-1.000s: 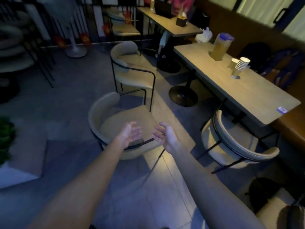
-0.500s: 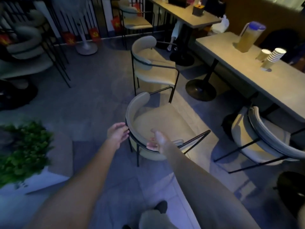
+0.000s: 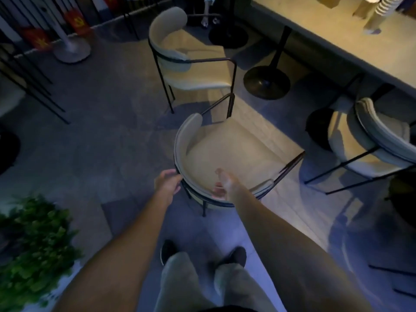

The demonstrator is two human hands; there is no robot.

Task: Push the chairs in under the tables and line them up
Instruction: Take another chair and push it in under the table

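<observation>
A beige chair (image 3: 234, 152) with a curved backrest and black metal frame stands on the floor right in front of me, its back toward me. My left hand (image 3: 168, 183) curls on the backrest's left edge. My right hand (image 3: 221, 185) grips the backrest's top rim, thumb up. A second matching chair (image 3: 193, 61) stands beyond it, out from the table. A third chair (image 3: 378, 140) sits at the right, close to the long light table (image 3: 333, 39).
The table's black pedestal base (image 3: 266, 83) stands between the chairs and the table. A leafy planter (image 3: 33, 235) is at lower left. A white stand base (image 3: 72, 50) and dark chair legs (image 3: 33, 86) lie at the far left. Stacked cups (image 3: 379, 12) stand on the table.
I have stepped closer and the view tilts down, so my feet show. Both hands went from hovering over the near chair's seat to closing on its backrest.
</observation>
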